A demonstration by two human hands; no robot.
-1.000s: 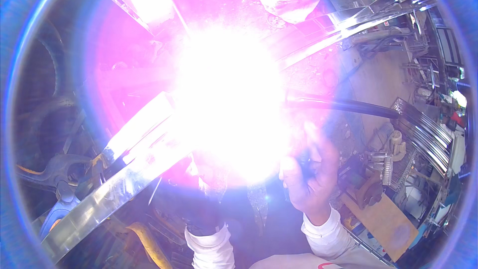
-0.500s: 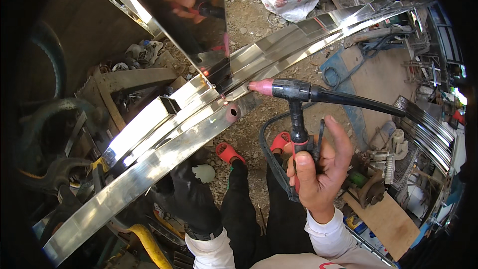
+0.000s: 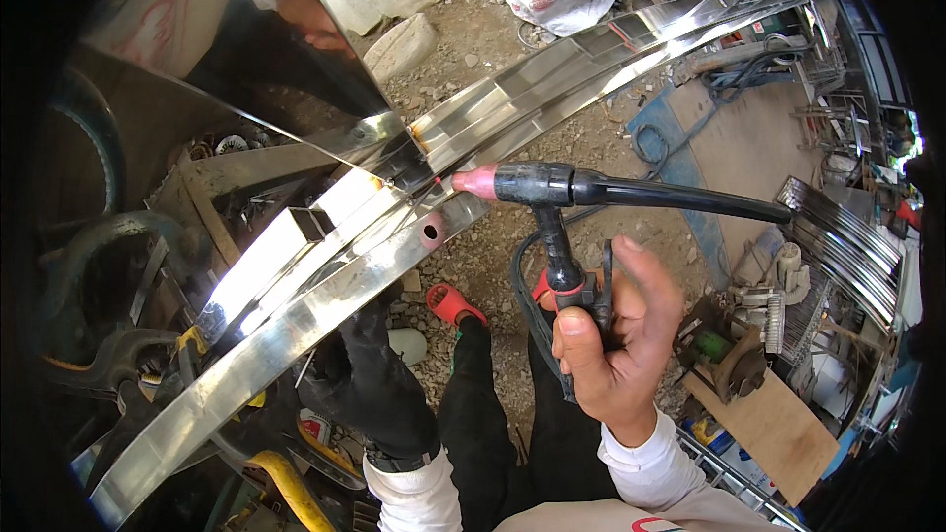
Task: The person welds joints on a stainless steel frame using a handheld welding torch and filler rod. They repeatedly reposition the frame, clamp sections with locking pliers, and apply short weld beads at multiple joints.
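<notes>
Currently the right hand (image 3: 621,345) grips the TIG torch (image 3: 562,256) by its upright handle, thumb and lower fingers wrapped round, index finger raised clear. Torch sits up and slightly left of that hand; its head and long black back cap (image 3: 680,199) run roughly left-right, pink nozzle (image 3: 475,182) facing left. Key relation: nozzle tip is just right of the spot where the mirror-finish panel's (image 3: 325,69) lower corner reaches the polished steel tubing (image 3: 552,69). Tubing's long axis is diagonal, lower left to upper right, so torch head crosses it at an angle; contact can't be confirmed. Right hand is below and right of that spot, bringing the nozzle nearest. Black-gloved left hand (image 3: 379,374) is lower, beside the flat steel bar with a round hole (image 3: 266,355); fingers partly hidden, grip can't be told.
</notes>
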